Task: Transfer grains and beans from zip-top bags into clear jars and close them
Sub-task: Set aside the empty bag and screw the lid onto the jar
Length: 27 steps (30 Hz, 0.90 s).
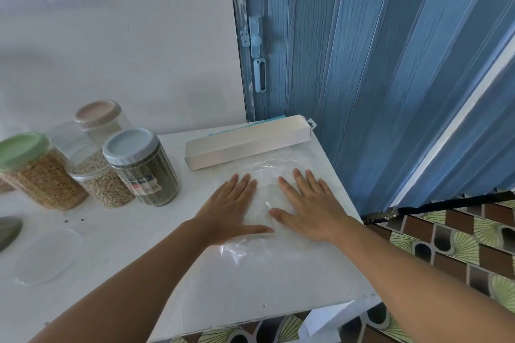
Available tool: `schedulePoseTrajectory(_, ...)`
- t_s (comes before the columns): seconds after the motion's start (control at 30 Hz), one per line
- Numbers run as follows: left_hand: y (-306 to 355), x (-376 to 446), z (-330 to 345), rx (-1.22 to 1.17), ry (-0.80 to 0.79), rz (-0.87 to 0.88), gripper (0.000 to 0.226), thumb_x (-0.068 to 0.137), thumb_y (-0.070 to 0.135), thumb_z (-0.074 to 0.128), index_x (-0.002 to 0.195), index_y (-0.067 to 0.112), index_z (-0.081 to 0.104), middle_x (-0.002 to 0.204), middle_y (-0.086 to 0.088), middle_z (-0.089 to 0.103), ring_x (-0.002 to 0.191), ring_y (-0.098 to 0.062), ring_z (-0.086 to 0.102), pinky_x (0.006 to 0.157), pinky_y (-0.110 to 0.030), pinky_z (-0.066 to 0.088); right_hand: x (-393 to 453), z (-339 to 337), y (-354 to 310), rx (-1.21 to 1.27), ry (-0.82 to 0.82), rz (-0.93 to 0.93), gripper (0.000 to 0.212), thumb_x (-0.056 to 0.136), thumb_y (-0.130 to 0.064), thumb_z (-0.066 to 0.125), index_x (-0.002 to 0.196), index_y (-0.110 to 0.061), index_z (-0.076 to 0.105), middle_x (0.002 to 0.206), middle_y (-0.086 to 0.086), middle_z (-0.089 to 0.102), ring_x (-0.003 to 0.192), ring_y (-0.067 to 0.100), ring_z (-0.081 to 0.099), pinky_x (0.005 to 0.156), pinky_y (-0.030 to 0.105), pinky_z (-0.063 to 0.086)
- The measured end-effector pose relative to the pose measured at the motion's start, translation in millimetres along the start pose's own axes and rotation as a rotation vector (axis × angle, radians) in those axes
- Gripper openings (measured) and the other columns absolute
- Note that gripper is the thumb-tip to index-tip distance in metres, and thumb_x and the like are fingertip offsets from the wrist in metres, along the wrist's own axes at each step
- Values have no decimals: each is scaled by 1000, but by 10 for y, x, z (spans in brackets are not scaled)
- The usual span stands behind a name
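Left hand [231, 210], right hand [309, 209]: fingers straight, spread, palms pressing empty clear zip-top bag [259, 253] flat on white surface [117, 245], prob. smoothing air out. Beyond: long white cardboard box [248, 142]. Left: grey-lidded clear jar w/ green beans [142, 167], green-lidded clear jar w/ grain [39, 172], both closed; lidless clear jar w/ pale beans [103, 178].

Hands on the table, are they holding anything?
Nothing is gripped. The left hand and right hand lie flat, fingers straight, pressing on the middle of an empty clear plastic bag.
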<state>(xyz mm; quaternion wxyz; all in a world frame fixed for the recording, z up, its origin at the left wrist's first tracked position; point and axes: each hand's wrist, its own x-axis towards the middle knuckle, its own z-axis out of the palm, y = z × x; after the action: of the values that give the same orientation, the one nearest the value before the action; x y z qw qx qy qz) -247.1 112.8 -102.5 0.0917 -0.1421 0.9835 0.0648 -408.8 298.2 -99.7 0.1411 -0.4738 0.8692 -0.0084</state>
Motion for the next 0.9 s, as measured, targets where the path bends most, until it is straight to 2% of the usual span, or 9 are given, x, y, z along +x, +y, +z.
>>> schedulePoseTrajectory(0.13,11,-29,-70,-95,-7,-8,130,74,103,39,167,27,-11,174,7,-19,159,-16,-23,132,-41,-4,6,-16,-1,-2,-22,-2,90,89,-88,11,161,-42,-18,169,1,-29,156,25,-28,128,47,-11)
schedulePoseTrajectory(0.2,9,-65,-153,-197,31,-32,125,73,100,48,169,32,5,176,10,-4,161,-12,-13,132,-38,0,7,-58,1,7,-54,-4,92,89,-89,14,161,-42,-18,169,1,-28,156,26,-27,128,47,-10)
schedulePoseTrajectory(0.3,3,-204,-331,-244,212,-61,97,85,84,57,164,34,30,170,8,31,160,-15,16,127,-34,16,16,-186,-11,3,-94,1,95,89,-88,24,162,-40,-15,171,5,-22,158,30,-21,128,49,-7)
schedulePoseTrajectory(0.37,-22,-355,-460,-243,333,-73,80,92,69,63,159,33,40,157,5,50,148,-17,37,121,-34,31,11,-307,-78,-14,-75,6,97,92,-82,36,162,-38,-13,173,9,-13,159,33,-12,128,51,-4)
schedulePoseTrajectory(0.47,-137,-646,-619,-298,490,-86,63,95,55,69,150,30,52,128,6,66,122,-14,55,105,-36,49,-50,-506,-349,-18,16,-58,92,96,-68,48,164,-36,-6,173,10,6,160,30,2,129,50,2)
schedulePoseTrajectory(0.53,-251,-879,-722,-354,550,-109,56,95,52,71,145,33,55,113,13,65,103,-5,58,93,-33,54,-121,-629,-643,28,56,-123,88,98,-64,51,165,-38,-1,172,6,12,159,26,9,129,46,9)
schedulePoseTrajectory(0.63,-508,-1308,-865,-448,633,-191,55,92,52,74,142,38,55,104,21,62,95,2,58,81,-18,48,-193,-742,-1201,179,79,-238,85,95,-67,56,163,-44,10,168,-5,22,155,19,22,120,38,30)
schedulePoseTrajectory(0.8,-1186,-2235,-970,-375,809,-255,57,90,55,71,141,35,55,100,20,62,92,3,55,76,-20,46,-220,-784,-2275,355,65,-388,76,92,-65,64,157,-51,27,151,-8,48,132,9,48,102,30,42)
schedulePoseTrajectory(0.9,-1650,-2772,-1001,-295,862,-306,57,90,51,75,140,31,56,104,16,62,92,-2,49,82,-29,50,-182,-734,-2972,370,37,-434,77,89,-68,64,156,-53,27,156,-8,45,137,8,48,111,36,43)
